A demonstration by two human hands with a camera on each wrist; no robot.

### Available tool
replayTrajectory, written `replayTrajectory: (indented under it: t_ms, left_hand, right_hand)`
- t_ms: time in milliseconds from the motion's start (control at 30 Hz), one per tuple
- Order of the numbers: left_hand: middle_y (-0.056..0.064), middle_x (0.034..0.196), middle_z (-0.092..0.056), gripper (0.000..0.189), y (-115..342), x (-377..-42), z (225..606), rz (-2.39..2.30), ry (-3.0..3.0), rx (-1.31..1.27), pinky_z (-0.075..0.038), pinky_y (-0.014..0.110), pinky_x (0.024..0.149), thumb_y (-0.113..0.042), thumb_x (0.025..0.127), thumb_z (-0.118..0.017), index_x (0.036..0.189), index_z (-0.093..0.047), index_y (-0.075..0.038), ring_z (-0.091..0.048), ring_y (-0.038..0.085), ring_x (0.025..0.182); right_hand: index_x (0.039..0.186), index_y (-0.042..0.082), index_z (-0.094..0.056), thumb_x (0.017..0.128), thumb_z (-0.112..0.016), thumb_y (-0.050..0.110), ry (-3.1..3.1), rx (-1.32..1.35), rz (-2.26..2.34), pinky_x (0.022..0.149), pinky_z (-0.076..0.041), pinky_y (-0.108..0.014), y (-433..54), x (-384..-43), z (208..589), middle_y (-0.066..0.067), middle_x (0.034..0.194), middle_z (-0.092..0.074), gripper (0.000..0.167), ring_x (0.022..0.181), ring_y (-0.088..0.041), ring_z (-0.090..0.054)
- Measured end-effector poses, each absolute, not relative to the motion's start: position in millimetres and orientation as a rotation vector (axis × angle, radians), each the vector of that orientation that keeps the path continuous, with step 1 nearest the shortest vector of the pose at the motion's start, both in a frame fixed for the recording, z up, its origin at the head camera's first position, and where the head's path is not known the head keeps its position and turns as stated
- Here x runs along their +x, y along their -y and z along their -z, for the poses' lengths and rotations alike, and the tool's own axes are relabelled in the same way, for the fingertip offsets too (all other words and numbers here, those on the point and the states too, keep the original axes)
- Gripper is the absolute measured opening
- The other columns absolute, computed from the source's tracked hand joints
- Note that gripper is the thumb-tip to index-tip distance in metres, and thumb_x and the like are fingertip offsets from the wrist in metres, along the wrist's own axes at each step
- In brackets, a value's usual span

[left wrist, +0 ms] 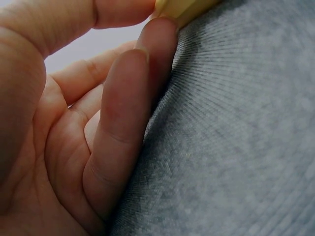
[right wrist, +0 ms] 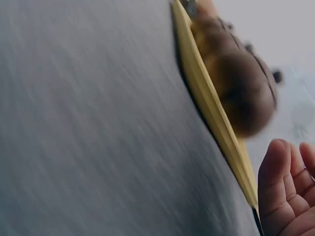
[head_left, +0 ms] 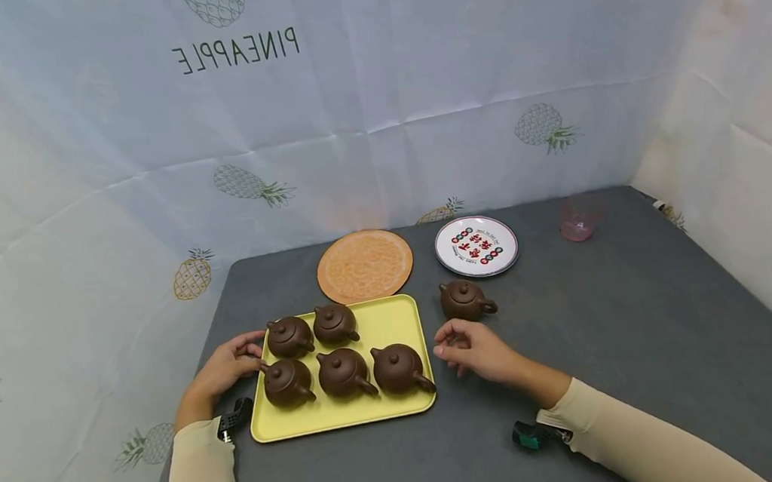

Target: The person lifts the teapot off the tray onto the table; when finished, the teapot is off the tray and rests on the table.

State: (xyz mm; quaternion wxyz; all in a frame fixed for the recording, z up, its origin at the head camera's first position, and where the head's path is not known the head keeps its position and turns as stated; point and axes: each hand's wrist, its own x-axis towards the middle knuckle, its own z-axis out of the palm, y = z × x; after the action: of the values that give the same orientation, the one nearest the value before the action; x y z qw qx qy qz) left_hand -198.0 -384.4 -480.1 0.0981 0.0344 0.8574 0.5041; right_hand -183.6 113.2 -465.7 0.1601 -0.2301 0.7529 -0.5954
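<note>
A yellow tray [head_left: 392,320] lies on the grey table with several small dark brown teapots [head_left: 342,371] on it, two behind and the others in front. My left hand [head_left: 222,367] is at the tray's left edge. In the left wrist view its thumb and a finger pinch the corner of the tray [left wrist: 184,10]. Just off the tray's right edge, my right hand [head_left: 479,351] hovers with loosely curled fingers and holds nothing. The right wrist view has the right hand [right wrist: 290,191] beside the tray rim [right wrist: 211,103]. Behind that hand stands a separate brown teapot [head_left: 462,301].
Behind the tray lies a round orange mat [head_left: 364,265]. A white plate [head_left: 456,262] with red characters sits to its right, and a pink clear cup [head_left: 576,230] stands farther right. A pineapple-print curtain [head_left: 380,166] closes off the far side of the table [head_left: 639,342].
</note>
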Motion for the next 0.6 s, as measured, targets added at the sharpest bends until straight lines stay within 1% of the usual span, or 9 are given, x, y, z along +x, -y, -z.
replayTrajectory:
  t_ms: [167,267,400,467,600]
  left_hand:
    - [0.017,0.099,-0.061,0.065,384,-199,480,-1.462,-2.551,0.099,-0.047,0.027,0.069,-0.001,0.082,-0.069,0.141,-0.042,0.004,-0.058,0.017,0.079]
    - [0.016,0.099,-0.062,0.064,382,-197,477,-1.447,-2.556,0.098,-0.047,0.027,0.069,0.0,0.083,-0.068,0.141,-0.041,0.005,-0.058,0.016,0.079]
    - [0.018,0.099,-0.062,0.063,376,-192,467,-1.459,-2.545,0.122,-0.047,0.027,0.069,0.002,0.083,-0.067,0.139,-0.041,0.009,-0.058,0.015,0.078]
    - [0.02,0.098,-0.061,0.062,375,-191,464,-1.476,-2.534,0.127,-0.047,0.027,0.069,0.003,0.083,-0.067,0.139,-0.041,0.011,-0.059,0.016,0.078]
    - [0.02,0.099,-0.061,0.062,380,-193,470,-1.482,-2.522,0.115,-0.047,0.027,0.069,0.003,0.084,-0.066,0.14,-0.041,0.008,-0.059,0.015,0.078]
  right_hand:
    - [0.103,0.002,-0.062,0.094,-0.066,0.022,-2.081,-0.676,1.636,0.05,-0.052,-0.04,-99,-168,474,-0.011,0.086,-0.063,0.022,0.064,-0.028,-0.062]
    - [0.099,0.006,-0.063,0.093,-0.067,0.025,-2.027,-0.667,1.613,0.047,-0.051,-0.041,-94,-162,479,-0.01,0.086,-0.064,0.02,0.06,-0.026,-0.063]
    - [0.098,0.005,-0.062,0.092,-0.068,0.023,-1.965,-0.632,1.644,0.047,-0.051,-0.041,-88,-157,485,-0.011,0.085,-0.063,0.02,0.059,-0.024,-0.063]
    - [0.098,0.003,-0.062,0.092,-0.068,0.022,-1.952,-0.607,1.674,0.047,-0.051,-0.04,-85,-155,487,-0.011,0.081,-0.063,0.02,0.06,-0.024,-0.063]
    - [0.097,0.002,-0.061,0.093,-0.066,0.021,-1.947,-0.555,1.706,0.048,-0.052,-0.038,-82,-153,489,-0.011,0.072,-0.062,0.02,0.06,-0.021,-0.061]
